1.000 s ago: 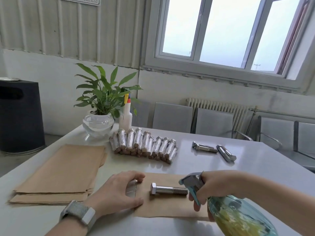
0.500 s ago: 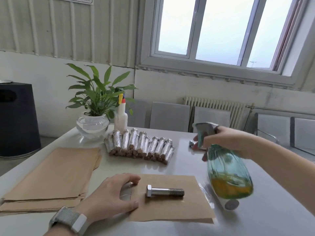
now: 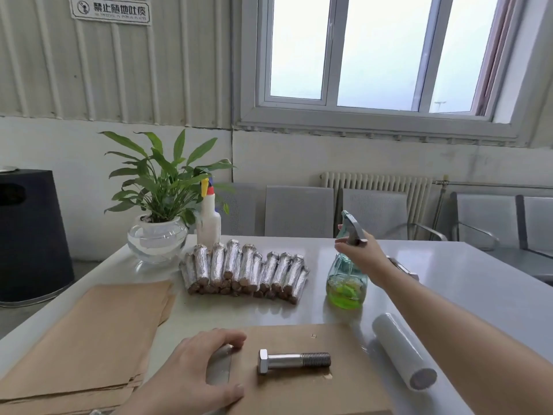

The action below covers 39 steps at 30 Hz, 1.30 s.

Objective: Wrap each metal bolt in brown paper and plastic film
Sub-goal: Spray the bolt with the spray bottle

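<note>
The spray bottle [image 3: 347, 283] has moved from beside the bolt [image 3: 294, 360] out to the far counter [image 3: 466, 283], where it now stands upright, the right hand [image 3: 360, 253] still around its neck, fingers curled on the trigger head. The bolt lies where it did, on the brown paper sheet [image 3: 302, 390], long axis left to right, head toward the left hand [image 3: 194, 375]. That hand is nearer, just beside the head, fingers relaxed and pressing the sheet's edge. The film roll [image 3: 404, 350] lies right of the sheet.
</note>
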### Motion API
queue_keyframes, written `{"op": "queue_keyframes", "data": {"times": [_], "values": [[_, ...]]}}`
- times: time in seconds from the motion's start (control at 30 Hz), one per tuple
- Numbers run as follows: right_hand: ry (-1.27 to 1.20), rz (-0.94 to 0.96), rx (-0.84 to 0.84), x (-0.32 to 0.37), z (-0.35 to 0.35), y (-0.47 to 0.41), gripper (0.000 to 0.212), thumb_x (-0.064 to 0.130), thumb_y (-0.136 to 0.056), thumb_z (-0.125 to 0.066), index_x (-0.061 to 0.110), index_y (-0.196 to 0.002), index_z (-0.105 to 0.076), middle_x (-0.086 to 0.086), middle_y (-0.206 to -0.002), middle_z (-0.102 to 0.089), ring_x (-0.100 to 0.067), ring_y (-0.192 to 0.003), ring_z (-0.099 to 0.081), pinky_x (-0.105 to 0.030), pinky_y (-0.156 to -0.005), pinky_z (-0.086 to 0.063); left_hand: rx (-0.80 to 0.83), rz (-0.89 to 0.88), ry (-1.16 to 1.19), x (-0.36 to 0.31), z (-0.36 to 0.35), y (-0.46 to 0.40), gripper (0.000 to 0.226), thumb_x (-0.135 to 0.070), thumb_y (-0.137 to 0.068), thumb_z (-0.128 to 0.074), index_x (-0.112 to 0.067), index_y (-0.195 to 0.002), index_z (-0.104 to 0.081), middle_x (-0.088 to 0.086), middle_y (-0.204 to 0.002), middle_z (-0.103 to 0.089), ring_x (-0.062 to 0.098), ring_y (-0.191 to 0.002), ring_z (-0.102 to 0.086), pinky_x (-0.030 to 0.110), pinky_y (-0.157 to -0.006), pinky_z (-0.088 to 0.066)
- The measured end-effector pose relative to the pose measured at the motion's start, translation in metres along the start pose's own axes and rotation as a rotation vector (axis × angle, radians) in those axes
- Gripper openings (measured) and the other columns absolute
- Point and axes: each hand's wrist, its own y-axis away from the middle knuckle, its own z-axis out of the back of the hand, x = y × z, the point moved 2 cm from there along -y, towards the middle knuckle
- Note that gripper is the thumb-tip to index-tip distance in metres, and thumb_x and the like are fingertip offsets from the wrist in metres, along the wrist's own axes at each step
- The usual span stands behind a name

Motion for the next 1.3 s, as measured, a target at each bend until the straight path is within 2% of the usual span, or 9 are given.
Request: {"op": "queue_keyframes", "data": {"times": [0.13,0.23,0.33,0.47,0.6,0.7,0.8,1.0,1.3], "values": [[0.055,-0.042,0.106,-0.003,0.006,0.004,0.055,0.031,-0.08,-0.079,0.015,-0.124,-0.049,-0.003,-0.105,-0.059,-0.02,-0.094,-0.056,-0.025,-0.063,-0.043,0.009,0.006,-0.008,0.0,0.0,-0.001,0.062,-0.061,-0.063,-0.074,-0.053,-0.118,-0.048,-0.033,-0.12,-0.055,-0.019,-0.118,-0.041,0.005,-0.101,-0.027],[0.099,-0.007,-0.068,0.003,0.028,0.036,0.087,0.036,-0.076,-0.081,0.011,-0.145,-0.033,-0.008,-0.127,-0.053,-0.02,-0.107,-0.053,-0.033,-0.081,-0.048,0.008,0.006,-0.006,-0.001,0.0,0.0,0.063,-0.066,-0.059,-0.068,-0.054,-0.118,-0.048,-0.035,-0.12,-0.055,-0.018,-0.119,-0.041,0.009,-0.103,-0.029],[0.379,0.381,-0.135,0.009,0.042,0.102,0.063,0.041,-0.073,-0.081,0.026,-0.125,-0.051,0.009,-0.109,-0.059,-0.004,-0.096,-0.056,-0.029,-0.086,-0.048,0.011,0.016,0.018,-0.003,0.0,0.002,0.06,-0.061,-0.061,-0.072,-0.052,-0.117,-0.051,-0.039,-0.12,-0.052,-0.015,-0.119,-0.044,0.015,-0.106,-0.032],[0.863,0.859,0.504,0.008,0.024,0.185,0.041,0.066,-0.083,-0.056,0.044,-0.117,-0.057,0.024,-0.119,-0.056,0.006,-0.116,-0.048,-0.024,-0.103,-0.038,-0.001,0.002,-0.009,-0.011,0.005,0.007,0.054,-0.057,-0.064,-0.072,-0.049,-0.115,-0.056,-0.034,-0.119,-0.055,-0.012,-0.119,-0.045,0.018,-0.104,-0.034],[1.169,1.171,0.553,0.005,0.007,0.2,0.007,0.05,-0.082,-0.065,0.046,-0.084,-0.07,0.032,-0.096,-0.063,0.015,-0.101,-0.056,-0.02,-0.097,-0.047,-0.136,-0.075,-0.012,-0.028,0.01,0.012,0.038,-0.057,-0.071,-0.062,-0.045,-0.106,-0.063,-0.039,-0.122,-0.051,-0.013,-0.117,-0.046,0.005,-0.096,-0.031],[1.237,1.133,0.575,-0.006,-0.001,0.202,0.009,0.043,-0.081,-0.058,0.043,-0.084,-0.067,0.03,-0.086,-0.064,0.004,-0.088,-0.062,-0.028,-0.089,-0.051,-0.123,-0.098,0.02,-0.037,0.007,0.009,0.028,-0.049,-0.079,-0.061,-0.042,-0.106,-0.065,-0.033,-0.119,-0.057,-0.008,-0.116,-0.052,0.013,-0.1,-0.033],[1.097,1.108,0.49,-0.007,-0.007,0.197,0.002,0.037,-0.075,-0.061,0.036,-0.076,-0.061,0.021,-0.075,-0.058,0.001,-0.069,-0.056,-0.02,-0.076,-0.051,-0.063,-0.11,0.048,-0.043,0.005,0.0,0.03,-0.059,-0.081,-0.057,-0.045,-0.106,-0.066,-0.031,-0.118,-0.058,-0.006,-0.115,-0.053,0.012,-0.099,-0.035],[0.938,0.79,0.529,0.003,-0.015,0.176,0.029,0.044,-0.083,-0.051,0.032,-0.11,-0.054,0.009,-0.111,-0.058,-0.017,-0.102,-0.056,-0.03,-0.072,-0.037,0.141,-0.053,-0.023,-0.057,0.004,-0.022,0.061,-0.09,-0.068,-0.046,-0.044,-0.105,-0.062,-0.033,-0.108,-0.058,-0.009,-0.103,-0.057,0.018,-0.089,-0.044],[0.793,0.602,0.364,-0.006,-0.025,0.154,0.019,0.041,-0.089,-0.054,0.026,-0.097,-0.062,0.003,-0.096,-0.068,-0.018,-0.091,-0.059,-0.031,-0.066,-0.033,0.111,-0.056,-0.261,-0.052,-0.005,-0.025,0.063,-0.096,-0.059,-0.045,-0.05,-0.1,-0.058,-0.034,-0.101,-0.053,-0.011,-0.094,-0.05,0.013,-0.082,-0.033]]}}
